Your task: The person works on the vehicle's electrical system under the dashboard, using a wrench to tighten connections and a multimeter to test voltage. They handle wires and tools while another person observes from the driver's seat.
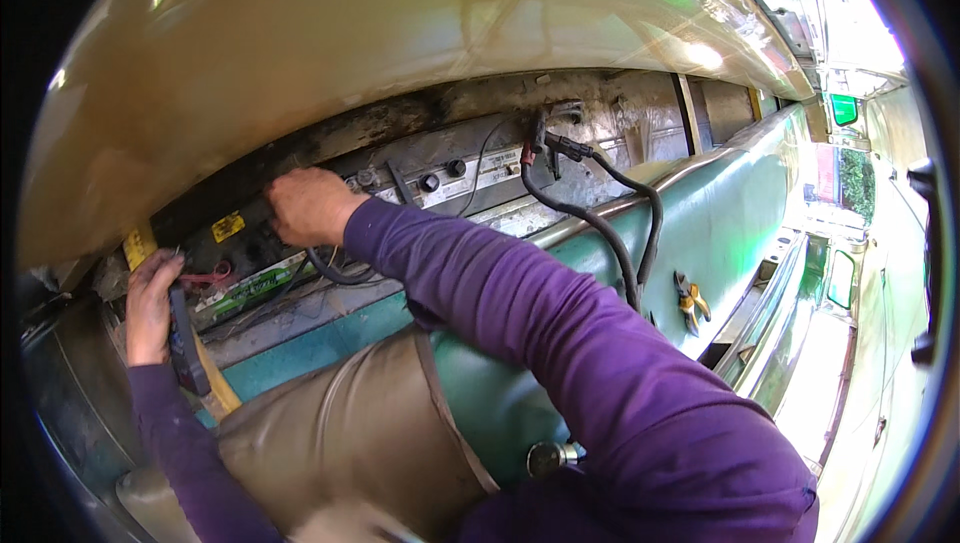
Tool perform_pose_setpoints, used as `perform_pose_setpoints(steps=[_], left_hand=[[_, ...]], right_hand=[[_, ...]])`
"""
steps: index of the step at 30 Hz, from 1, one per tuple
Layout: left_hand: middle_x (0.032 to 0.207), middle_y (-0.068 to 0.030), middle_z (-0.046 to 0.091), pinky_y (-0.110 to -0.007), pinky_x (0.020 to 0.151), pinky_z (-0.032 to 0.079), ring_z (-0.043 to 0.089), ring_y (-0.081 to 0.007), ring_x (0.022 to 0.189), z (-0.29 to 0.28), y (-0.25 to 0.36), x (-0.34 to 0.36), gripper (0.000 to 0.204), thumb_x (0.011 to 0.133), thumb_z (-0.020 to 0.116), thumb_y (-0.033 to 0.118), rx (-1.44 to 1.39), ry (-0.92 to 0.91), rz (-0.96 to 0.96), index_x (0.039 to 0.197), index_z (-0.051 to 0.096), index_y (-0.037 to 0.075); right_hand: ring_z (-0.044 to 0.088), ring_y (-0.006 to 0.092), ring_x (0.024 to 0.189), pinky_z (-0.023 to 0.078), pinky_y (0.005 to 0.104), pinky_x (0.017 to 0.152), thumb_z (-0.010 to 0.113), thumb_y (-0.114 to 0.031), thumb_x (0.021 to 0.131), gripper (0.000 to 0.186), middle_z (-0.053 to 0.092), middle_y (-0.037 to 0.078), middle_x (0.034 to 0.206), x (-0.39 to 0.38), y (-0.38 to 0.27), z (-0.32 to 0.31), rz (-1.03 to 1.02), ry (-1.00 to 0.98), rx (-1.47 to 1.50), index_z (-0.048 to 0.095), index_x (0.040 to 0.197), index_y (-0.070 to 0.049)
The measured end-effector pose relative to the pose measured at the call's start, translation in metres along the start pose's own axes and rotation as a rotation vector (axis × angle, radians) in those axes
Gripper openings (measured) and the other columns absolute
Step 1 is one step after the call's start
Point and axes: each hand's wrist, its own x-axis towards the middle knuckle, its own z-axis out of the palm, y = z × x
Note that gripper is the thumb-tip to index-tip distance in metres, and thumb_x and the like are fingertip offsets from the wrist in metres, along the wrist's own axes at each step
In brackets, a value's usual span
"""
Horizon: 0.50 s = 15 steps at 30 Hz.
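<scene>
My left hand (150, 298), at the far left, is closed around a dark strap-like piece (188, 343) beside a yellow bar (225, 393). My right hand (310, 205) is curled over a black battery (205, 248) with a yellow label and green strip; whatever its fingers hold is hidden. Red wire loops (210, 275) lie between my hands. Further right, another battery (470, 175) with black caps sits in the recess. Two thick black cables (590, 218) with clamps at its right end, one red (528, 155), run down over the green padded surface.
A curved beige panel (400, 23) hangs above the recess. Yellow-handled pliers (692, 305) rest on the green padding (720, 223). A brown padded cover (340, 408) lies below my hands, with a round metal object (548, 458) nearby. Bright openings and vehicle bodywork stand at the right.
</scene>
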Motion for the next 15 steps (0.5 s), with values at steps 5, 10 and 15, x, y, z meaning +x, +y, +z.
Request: perform_pose_setpoints(steps=[5,10,15], left_hand=[[0.09,-0.0042,0.068,-0.029,0.078,0.046,0.063,-0.0137,0.085,0.0,-0.004,0.004,0.028,0.092,0.065,0.022,-0.204,-0.129,-0.05,0.102,0.071,-0.004],[0.088,-0.0027,0.067,-0.03,0.068,0.048,0.06,-0.014,0.077,0.001,-0.004,0.013,0.027,0.091,0.065,0.022,-0.135,-0.134,0.005,0.104,0.071,-0.001],[0.073,0.0016,0.06,-0.031,0.049,0.045,0.055,-0.0132,0.057,-0.015,-0.005,-0.006,0.028,0.096,0.066,0.037,-0.562,-0.047,-0.248,0.103,0.072,0.01]], right_hand=[[0.071,0.0376,0.104,0.057,0.0454,0.092,0.065,-0.019,0.083,0.027,0.074,0.023,0.105,-0.037,-0.036,-0.037,-0.046,-0.009,-0.155,0.077,0.1,-0.001],[0.069,0.0435,0.096,0.056,0.0504,0.089,0.065,-0.028,0.091,0.035,0.072,0.027,0.097,-0.155,-0.067,-0.125,-0.276,0.0,-0.186,0.069,0.108,0.002],[0.064,0.0358,0.073,0.052,0.0445,0.07,0.065,-0.025,0.095,0.03,0.067,0.022,0.083,-0.352,-0.06,-0.229,0.007,0.32,-0.026,0.068,0.102,0.004]])
